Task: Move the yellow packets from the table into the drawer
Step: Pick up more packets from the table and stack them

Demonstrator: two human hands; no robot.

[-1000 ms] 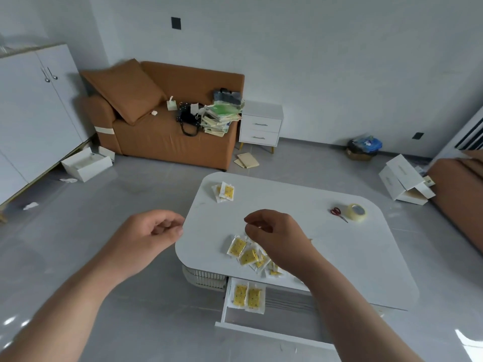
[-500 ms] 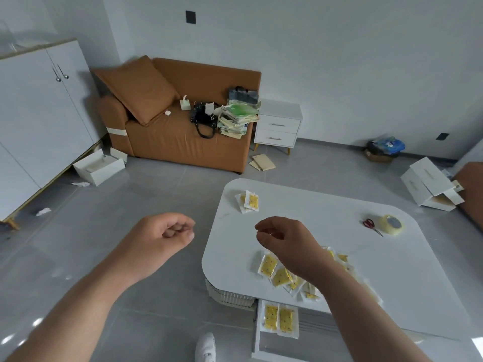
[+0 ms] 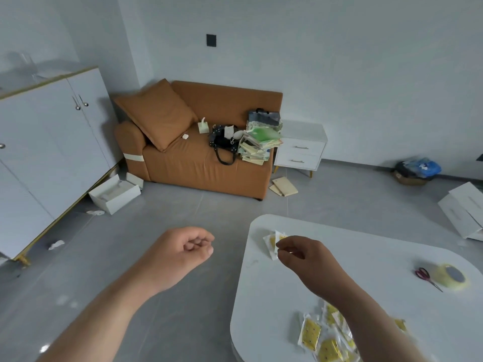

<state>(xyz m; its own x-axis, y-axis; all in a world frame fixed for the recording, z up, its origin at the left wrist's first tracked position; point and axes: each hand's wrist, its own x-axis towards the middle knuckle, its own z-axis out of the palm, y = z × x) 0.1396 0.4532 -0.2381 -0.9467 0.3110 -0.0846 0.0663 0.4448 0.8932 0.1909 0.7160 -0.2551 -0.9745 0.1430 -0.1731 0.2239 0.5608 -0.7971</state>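
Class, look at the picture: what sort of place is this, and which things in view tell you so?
Most likely a home living room: an orange sofa with a cushion, a white coffee table, and a small white drawer unit.

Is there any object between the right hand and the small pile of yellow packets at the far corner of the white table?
Nothing visible does. The right hand hovers right next to the small pile of yellow packets, overlapping its near edge in this view. The red scissors and the roll of clear tape lie far off on the white table.
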